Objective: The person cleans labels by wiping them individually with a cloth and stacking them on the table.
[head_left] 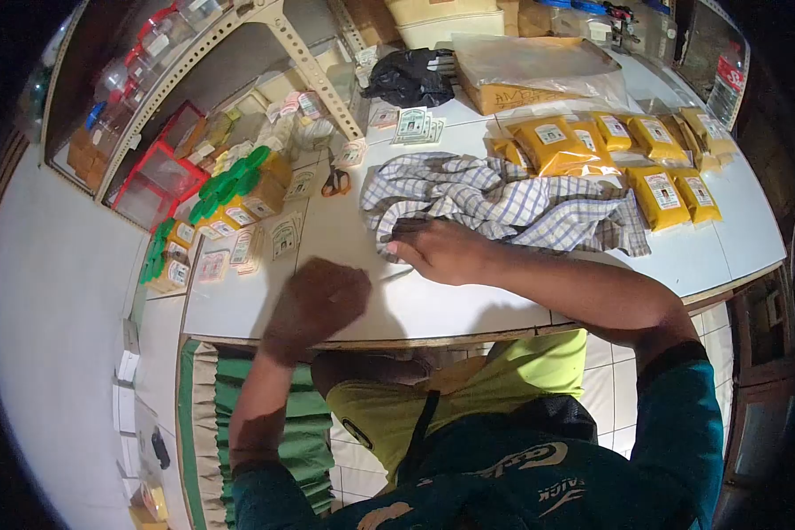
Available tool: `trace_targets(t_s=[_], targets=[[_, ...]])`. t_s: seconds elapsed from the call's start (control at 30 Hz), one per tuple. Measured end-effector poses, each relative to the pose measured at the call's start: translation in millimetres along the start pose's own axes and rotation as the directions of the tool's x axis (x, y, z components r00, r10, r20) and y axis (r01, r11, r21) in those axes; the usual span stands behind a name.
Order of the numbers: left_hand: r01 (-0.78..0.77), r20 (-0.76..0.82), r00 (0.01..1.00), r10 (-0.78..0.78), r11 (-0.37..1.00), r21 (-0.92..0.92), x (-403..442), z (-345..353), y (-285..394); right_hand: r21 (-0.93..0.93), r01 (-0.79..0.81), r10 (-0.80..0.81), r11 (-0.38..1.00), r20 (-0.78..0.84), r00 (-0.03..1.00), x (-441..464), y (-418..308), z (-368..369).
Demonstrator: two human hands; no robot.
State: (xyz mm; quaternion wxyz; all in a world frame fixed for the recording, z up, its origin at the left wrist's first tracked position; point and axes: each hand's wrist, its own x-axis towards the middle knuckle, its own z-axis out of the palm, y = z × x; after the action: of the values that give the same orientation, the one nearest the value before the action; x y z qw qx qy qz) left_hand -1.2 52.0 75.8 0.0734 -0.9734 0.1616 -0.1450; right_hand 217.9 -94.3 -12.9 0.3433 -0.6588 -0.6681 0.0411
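My right hand (437, 251) presses on the left end of a crumpled checkered cloth (503, 199), its fingers curled round the edge of the fabric. My left hand (325, 296) is above the white tabletop (388, 309) near the front edge, blurred and in shadow, its fingers hidden from view. Beyond the left hand lie small stacks of printed labels (286, 237). Orange-handled scissors (335, 183) rest to the left of the cloth. Behind and right of the cloth are yellow-filled labelled packets (552, 146).
Green-lidded jars (229, 199) and a red-framed clear box (154, 181) line the left side below a metal shelf (304, 53). A black plastic bag (409, 78) and a large plastic-wrapped package (534, 75) sit at the back. The table's front edge (415, 340) runs close to my lap.
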Motion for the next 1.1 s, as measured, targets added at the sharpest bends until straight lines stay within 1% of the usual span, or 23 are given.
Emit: trace_targets(t_s=[0.03, 0.1, 0.17, 0.23, 0.27, 0.3, 0.37, 0.43, 0.5, 0.53, 0.57, 0.6, 0.63, 0.7, 0.73, 0.8, 0.83, 0.87, 0.9, 0.97, 1.0, 1.03, 1.1], targets=[[0.105, -0.108, 0.988, -0.109, 0.994, -0.041, 5.3, -8.3, -6.7, -0.001, -0.004, 0.004, 1.0, 0.002, 1.0, -1.3, -5.9, -5.5], [0.177, -0.462, 0.883, -0.084, 0.971, 0.162, 39.5, -34.4, -15.5, -0.025, -0.05, 0.051, 0.998, 0.057, 0.997, -2.1, -14.6, -10.8], [0.192, -0.645, 0.764, -0.036, 0.966, 0.173, 79.5, -51.8, -36.5, -0.047, -0.053, 0.058, 0.997, 0.093, 0.994, -0.5, -12.9, -8.8], [0.205, -0.772, 0.634, 0.037, 0.955, 0.215, 120.7, -41.1, -75.7, -0.08, -0.054, 0.064, 0.995, 0.126, 0.99, 0.2, -8.0, -4.9], [0.31, -0.626, 0.78, 0.008, 0.864, 0.397, 138.9, -34.1, -91.3, -0.078, 0.003, 0.002, 0.997, 0.058, 0.998, -0.7, -5.4, -0.7], [0.36, -0.463, 0.884, -0.07, 0.734, 0.576, 154.9, -22.9, -105.8, -0.079, 0.061, -0.062, 0.995, -0.01, 0.998, -2.3, -5.5, 0.8], [0.239, -0.614, 0.79, 0.004, 0.919, 0.314, 178.6, 43.7, -145.1, -0.069, 0.081, -0.084, 0.994, -0.044, 0.995, -4.1, -23.4, -14.8], [0.173, -0.396, 0.918, -0.015, 0.914, 0.367, 195.3, 120.0, -181.0, -0.14, -0.098, 0.121, 0.985, 0.17, 0.978, -3.9, -33.5, -28.2], [0.188, -0.13, 0.979, -0.157, 0.944, 0.27, 189.4, 143.7, -162.0, -0.131, -0.091, 0.112, 0.987, 0.165, 0.98, -4.9, -20.2, -16.6], [0.183, -0.137, 0.979, -0.151, 0.945, 0.272, 184.0, 145.2, -158.5, -0.099, 0.035, -0.03, 0.994, 0.056, 0.998, -5.7, -12.7, -9.3], [0.162, -0.229, 0.962, -0.151, 0.986, 0.033, 174.6, 144.0, -160.3, -0.079, 0.163, -0.168, 0.983, -0.06, 0.984, -5.8, -8.2, -5.8], [0.111, -0.307, 0.936, -0.172, 0.972, -0.206, 166.7, 139.1, -163.1, -0.081, 0.136, -0.141, 0.987, -0.051, 0.989, -5.1, -9.4, -5.9], [0.114, -0.292, 0.941, -0.173, 0.972, -0.207, 159.3, 133.1, -169.1, -0.067, 0.133, -0.137, 0.989, -0.055, 0.989, -6.1, -9.5, -5.9], [0.382, -0.12, 0.889, -0.441, 0.862, -0.334, 133.1, 105.4, -178.5, -0.08, 0.102, -0.1, 0.992, 0.022, 0.995, -5.5, -16.5, -14.4], [0.404, -0.109, 0.882, -0.458, 0.855, -0.325, 109.7, 93.8, -182.1, -0.087, 0.111, -0.11, 0.99, 0.014, 0.994, -5.5, -14.2, -11.4], [0.387, -0.088, 0.91, -0.406, 0.906, -0.172, 55.8, 75.9, -182.2, -0.095, 0.08, -0.078, 0.992, 0.03, 0.997, -4.1, -15.7, -10.7], [0.474, -0.05, 0.875, -0.482, 0.872, -0.122, 33.1, 54.7, -160.1, -0.098, 0.06, -0.058, 0.993, 0.017, 0.998, -5.4, -14.7, -9.0], [0.546, -0.016, 0.836, -0.548, 0.835, -0.065, 11.5, 34.5, -135.6, -0.134, 0.132, -0.138, 0.982, -0.033, 0.99, -6.0, -7.1, -2.2], [0.541, 0.003, 0.84, -0.542, 0.84, -0.046, -12.2, 36.6, -129.1, -0.114, 0.128, -0.135, 0.985, -0.052, 0.99, -6.1, -4.4, -0.3], [0.583, -0.081, 0.809, -0.582, 0.812, -0.01, -53.0, 45.3, -125.0, -0.134, 0.14, -0.139, 0.981, 0.013, 0.99, -2.9, -3.8, -0.2], [0.596, -0.075, 0.801, -0.594, 0.803, -0.003, -63.7, 48.3, -123.9, -0.118, 0.111, -0.102, 0.987, 0.08, 0.992, -0.9, -9.3, -6.6], [0.646, -0.031, 0.761, -0.647, 0.762, -0.041, -72.1, 54.9, -121.3, -0.111, 0.128, -0.117, 0.986, 0.095, 0.989, -2.2, -10.7, -2.9], [0.698, -0.009, 0.713, -0.701, 0.711, -0.087, -82.9, 64.4, -122.0, -0.179, 0.159, -0.16, 0.971, 0.007, 0.987, -2.8, -11.9, -4.6]])
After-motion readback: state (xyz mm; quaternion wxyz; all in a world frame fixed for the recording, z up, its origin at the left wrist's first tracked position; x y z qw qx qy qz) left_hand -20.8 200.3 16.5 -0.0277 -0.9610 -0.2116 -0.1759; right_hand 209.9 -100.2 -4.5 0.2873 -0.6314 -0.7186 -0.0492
